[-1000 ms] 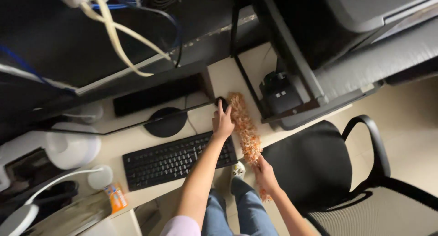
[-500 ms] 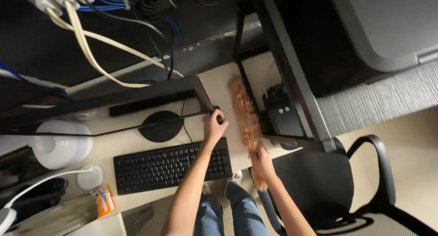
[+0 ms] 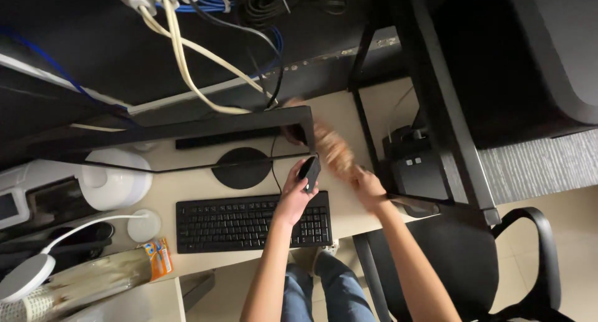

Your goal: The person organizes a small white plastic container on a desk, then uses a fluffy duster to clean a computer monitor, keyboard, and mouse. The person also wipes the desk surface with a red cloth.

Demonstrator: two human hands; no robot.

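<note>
Keyboard [image 3: 252, 223] at 9 o'clock. My L hand [image 3: 294, 194] lifts mouse [image 3: 308, 172] off desk [image 3: 349, 119]: light, slick, pinch sides. R hand [image 3: 369, 186], 3 o'clock, fist round duster [image 3: 330, 149]: soft, feathery, take by handle.

A pale beige counter [image 3: 349, 119] is being seen from above. A black keyboard [image 3: 252, 222] is lying near its front edge, with a round black monitor base [image 3: 242, 167] behind it and a black bar [image 3: 227, 137] further back. To the left, a white rounded device [image 3: 115, 179], a small white disc [image 3: 143, 225] and a packet with an orange end [image 3: 109, 273] are resting on it.
</note>
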